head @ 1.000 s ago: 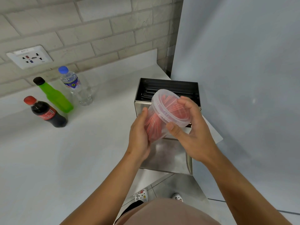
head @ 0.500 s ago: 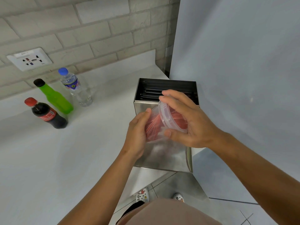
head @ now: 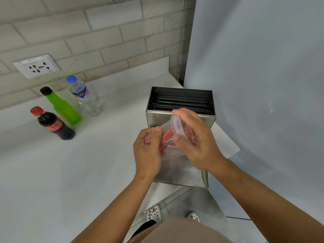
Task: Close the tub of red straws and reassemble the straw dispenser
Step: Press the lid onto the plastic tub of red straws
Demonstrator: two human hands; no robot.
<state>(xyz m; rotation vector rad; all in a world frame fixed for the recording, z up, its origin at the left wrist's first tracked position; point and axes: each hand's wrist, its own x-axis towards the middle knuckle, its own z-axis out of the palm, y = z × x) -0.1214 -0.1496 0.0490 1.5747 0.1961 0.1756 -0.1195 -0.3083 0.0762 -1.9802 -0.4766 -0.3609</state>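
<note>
The tub of red straws (head: 165,137) is held in the air between both hands, in front of the straw dispenser (head: 180,118), its long axis tilted so the base points down-left into the left hand (head: 148,151) and the mouth up-right toward the right hand (head: 196,139). The left fingers (head: 156,131) curl round the tub's lower wall and grip it. The right fingers (head: 182,113) arch over the clear lid (head: 177,124), with the thumb under the near rim, pinching the lid against the mouth (whether the rim has snapped all the way round cannot be told from this angle). The lid lies directly under the right fingers, so that hand is the nearer one for pressing it home; the left serves as the brace. Judged from this, the closing step is under way and the dispenser's reassembly is not begun: its top is open, with dark straws (head: 182,102) lying lengthwise inside, beyond the right fingertips.

Counted: one tub, one lid, one dispenser box. On the bench (head: 70,172), well away to the left of the left fingers, stand three bottles: a cola bottle (head: 52,123), a green bottle (head: 61,106) and a water bottle (head: 82,95). One wall socket (head: 36,66) sits above them.
</note>
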